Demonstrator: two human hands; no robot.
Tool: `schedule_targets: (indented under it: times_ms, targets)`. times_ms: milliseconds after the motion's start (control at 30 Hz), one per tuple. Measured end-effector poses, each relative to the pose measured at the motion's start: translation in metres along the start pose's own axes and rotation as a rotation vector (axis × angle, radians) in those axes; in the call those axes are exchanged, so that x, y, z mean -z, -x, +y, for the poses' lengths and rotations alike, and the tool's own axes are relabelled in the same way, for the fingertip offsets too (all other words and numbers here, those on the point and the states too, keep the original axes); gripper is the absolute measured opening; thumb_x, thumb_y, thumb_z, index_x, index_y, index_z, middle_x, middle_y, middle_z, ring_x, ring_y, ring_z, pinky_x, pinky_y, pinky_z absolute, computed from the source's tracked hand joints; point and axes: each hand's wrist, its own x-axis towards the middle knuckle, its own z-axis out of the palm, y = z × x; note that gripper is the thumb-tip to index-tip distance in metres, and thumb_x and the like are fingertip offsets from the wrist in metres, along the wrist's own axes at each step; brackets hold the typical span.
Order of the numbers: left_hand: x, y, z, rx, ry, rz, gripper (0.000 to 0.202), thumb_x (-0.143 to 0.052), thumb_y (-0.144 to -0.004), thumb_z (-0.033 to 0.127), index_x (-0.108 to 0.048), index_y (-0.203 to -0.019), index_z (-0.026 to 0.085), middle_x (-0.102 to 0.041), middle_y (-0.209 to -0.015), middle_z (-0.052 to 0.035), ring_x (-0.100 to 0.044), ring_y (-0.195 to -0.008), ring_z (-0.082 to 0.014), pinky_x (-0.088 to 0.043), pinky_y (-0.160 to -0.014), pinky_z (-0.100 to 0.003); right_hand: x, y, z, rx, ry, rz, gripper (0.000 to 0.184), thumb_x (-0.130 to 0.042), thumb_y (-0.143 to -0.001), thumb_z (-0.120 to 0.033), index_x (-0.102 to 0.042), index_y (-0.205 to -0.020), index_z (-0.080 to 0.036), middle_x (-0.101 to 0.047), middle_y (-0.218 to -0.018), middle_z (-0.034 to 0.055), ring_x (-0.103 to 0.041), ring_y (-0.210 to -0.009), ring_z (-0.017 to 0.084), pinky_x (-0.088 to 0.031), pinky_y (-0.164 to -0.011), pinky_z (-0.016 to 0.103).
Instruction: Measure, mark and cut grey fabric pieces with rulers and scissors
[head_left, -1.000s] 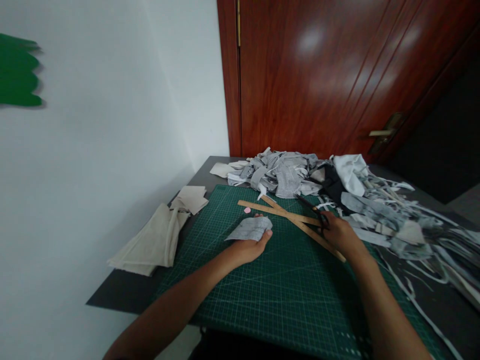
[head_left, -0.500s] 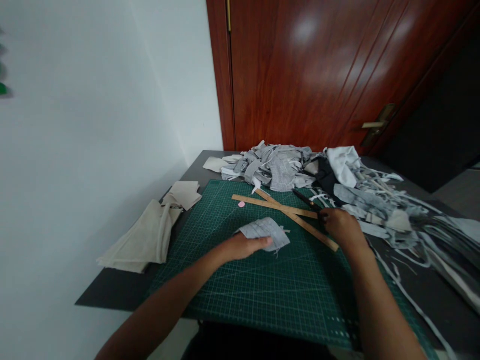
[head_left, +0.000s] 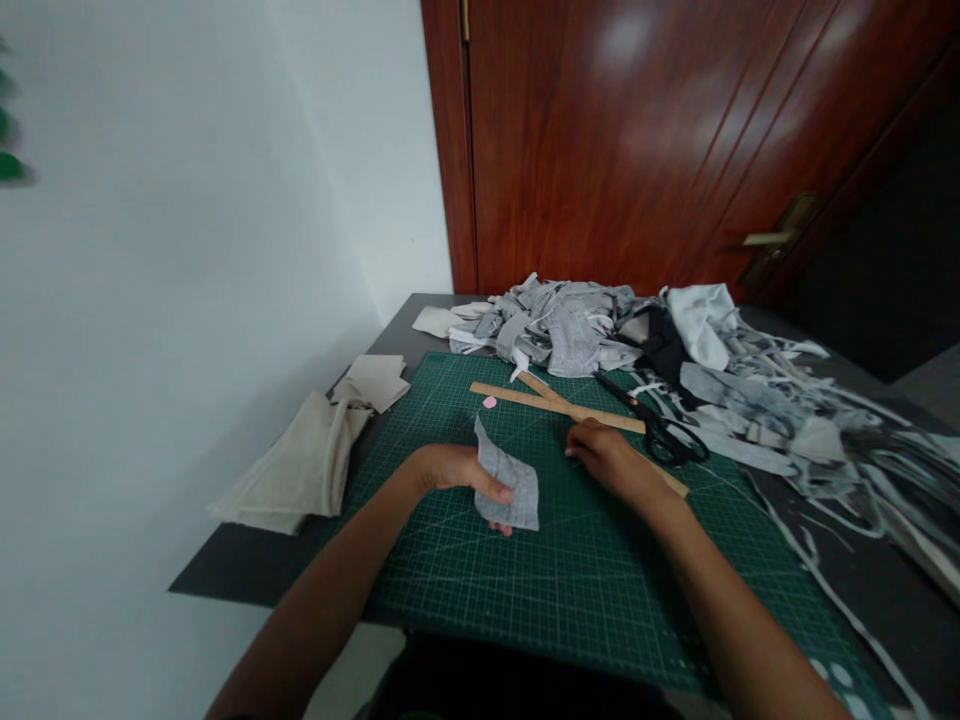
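Observation:
My left hand pinches a small grey fabric piece, thumb on its front face, other fingers behind. The piece stands tilted just above the green cutting mat. My right hand is to its right, over the mat, fingers curled together; whether something small is in them is hidden. Beyond that hand lie black scissors, free of any grip. Two wooden rulers cross on the mat, an upper ruler and a lower ruler partly covered by my right hand. A pink disc lies near them.
Behind the mat is a heap of grey fabric scraps. More strips and cords spread along the right side. Folded cream cloth and smaller cream pieces lie left, by the white wall. A wooden door stands behind.
My right hand has let go of the scissors, which now lie on the right, and moved left toward the fabric. My left hand has turned the fabric piece more upright.

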Motion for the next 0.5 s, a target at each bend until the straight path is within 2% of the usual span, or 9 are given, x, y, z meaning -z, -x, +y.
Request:
schedule_targets:
  times_ms: [67, 100, 167, 200, 267, 333, 400, 467, 500]
  targets:
    - [-0.003, -0.007, -0.003, -0.058, -0.035, 0.033, 0.050, -0.084, -0.072, 0.064, -0.080, -0.090, 0.018, -0.077, -0.080, -0.0068, -0.074, -0.074, -0.0251, -0.061, -0.075, -0.037, 0.009, 0.000, 0.009, -0.101, 0.052, 0.127, 0.021, -0.052, -0.098, -0.011, -0.073, -0.097, -0.015, -0.072, -0.104, 0.0163, -0.066, -0.104, 0.029, -0.047, -0.098, 0.044]
    - [-0.005, -0.011, -0.005, -0.077, -0.047, 0.045, 0.049, -0.085, -0.072, 0.063, -0.079, -0.089, 0.018, -0.077, -0.080, -0.0059, -0.074, -0.074, -0.0240, -0.062, -0.077, -0.036, 0.013, 0.000, 0.010, -0.120, 0.035, 0.192, 0.020, -0.052, -0.099, -0.016, -0.073, -0.100, -0.015, -0.072, -0.107, 0.0182, -0.065, -0.107, 0.032, -0.046, -0.100, 0.047]
    - [-0.009, -0.018, -0.011, -0.097, -0.056, 0.038, 0.052, -0.085, -0.071, 0.065, -0.079, -0.088, 0.017, -0.077, -0.080, -0.0046, -0.074, -0.075, -0.0233, -0.061, -0.082, -0.037, 0.016, 0.000, 0.006, -0.124, -0.134, 0.264, 0.025, -0.054, -0.102, -0.033, -0.071, -0.107, -0.016, -0.073, -0.112, 0.0176, -0.066, -0.108, 0.033, -0.048, -0.101, 0.049]
    - [-0.011, -0.021, -0.014, -0.112, -0.054, 0.031, 0.055, -0.084, -0.070, 0.068, -0.079, -0.089, 0.017, -0.077, -0.081, -0.0043, -0.074, -0.075, -0.0234, -0.061, -0.083, -0.038, 0.014, 0.000, 0.000, -0.132, -0.288, 0.259, 0.033, -0.053, -0.103, -0.044, -0.071, -0.110, -0.017, -0.074, -0.111, 0.0164, -0.069, -0.105, 0.032, -0.050, -0.099, 0.048]
    - [-0.015, -0.025, -0.019, -0.116, -0.038, 0.024, 0.057, -0.085, -0.066, 0.070, -0.079, -0.087, 0.018, -0.076, -0.079, -0.0033, -0.073, -0.073, -0.0233, -0.062, -0.080, -0.038, 0.005, 0.001, -0.017, -0.212, -0.662, 0.161, 0.057, -0.046, -0.101, -0.067, -0.068, -0.119, -0.018, -0.075, -0.108, 0.0151, -0.073, -0.096, 0.030, -0.057, -0.091, 0.047]
    - [-0.018, -0.029, -0.022, -0.103, -0.019, 0.052, 0.056, -0.086, -0.065, 0.069, -0.079, -0.088, 0.018, -0.076, -0.080, -0.0031, -0.073, -0.071, -0.0224, -0.062, -0.075, -0.035, -0.009, 0.003, -0.036, -0.327, -0.993, -0.042, 0.079, -0.038, -0.095, -0.083, -0.059, -0.137, -0.020, -0.074, -0.117, 0.0167, -0.075, -0.095, 0.030, -0.059, -0.088, 0.049]
    - [-0.019, -0.030, -0.021, -0.078, -0.006, 0.046, 0.056, -0.087, -0.064, 0.067, -0.079, -0.088, 0.018, -0.077, -0.081, -0.0033, -0.073, -0.068, -0.0222, -0.061, -0.072, -0.035, -0.021, 0.006, -0.056, -0.354, -1.156, -0.199, 0.088, -0.040, -0.090, -0.089, -0.057, -0.143, -0.022, -0.072, -0.126, 0.0171, -0.075, -0.101, 0.030, -0.059, -0.092, 0.049]
    - [-0.017, -0.029, -0.019, -0.037, 0.008, -0.030, 0.055, -0.087, -0.063, 0.067, -0.079, -0.088, 0.018, -0.077, -0.080, -0.0046, -0.073, -0.069, -0.0246, -0.061, -0.072, -0.037, -0.029, 0.009, -0.071, -0.363, -1.329, -0.263, 0.090, -0.041, -0.089, -0.089, -0.050, -0.150, -0.024, -0.071, -0.127, 0.0165, -0.074, -0.104, 0.031, -0.060, -0.090, 0.050]
    - [-0.016, -0.028, -0.017, -0.018, 0.018, -0.078, 0.055, -0.087, -0.063, 0.067, -0.079, -0.087, 0.017, -0.077, -0.080, -0.0059, -0.074, -0.071, -0.0265, -0.061, -0.072, -0.038, -0.031, 0.011, -0.077, -0.379, -1.398, -0.294, 0.087, -0.048, -0.090, -0.086, -0.048, -0.151, -0.024, -0.072, -0.126, 0.0162, -0.075, -0.103, 0.031, -0.062, -0.086, 0.049]
